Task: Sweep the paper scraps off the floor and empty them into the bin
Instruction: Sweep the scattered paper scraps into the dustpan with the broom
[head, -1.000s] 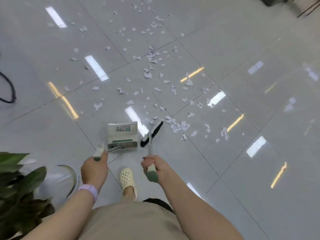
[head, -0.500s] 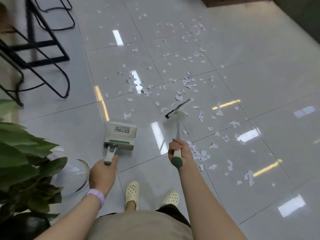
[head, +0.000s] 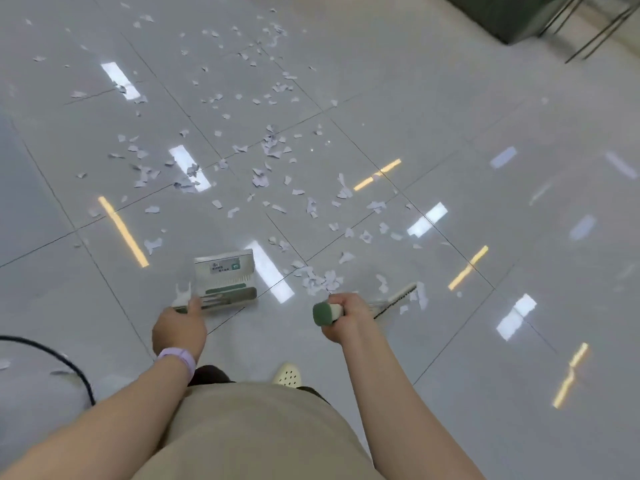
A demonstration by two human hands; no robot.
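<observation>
Several white paper scraps (head: 266,150) lie scattered over the glossy grey tiled floor, thickest ahead of me, with a small heap (head: 320,280) between the two tools. My left hand (head: 180,327) grips the handle of a white and green dustpan (head: 225,278) that stands on the floor. My right hand (head: 346,315) grips the green-tipped handle of a broom (head: 325,313). Its brush head (head: 398,299) lies low to the right of that hand, next to a few scraps.
A black cable (head: 74,372) curves over the floor at the lower left. A dark bin or cabinet (head: 498,15) and thin black chair legs (head: 595,29) stand at the top right. One cream clog (head: 287,375) shows below my hands.
The view has swung right: the plant and black rack are gone from sight. The broom head has moved from ahead of my right hand to its right side, low over the floor.
</observation>
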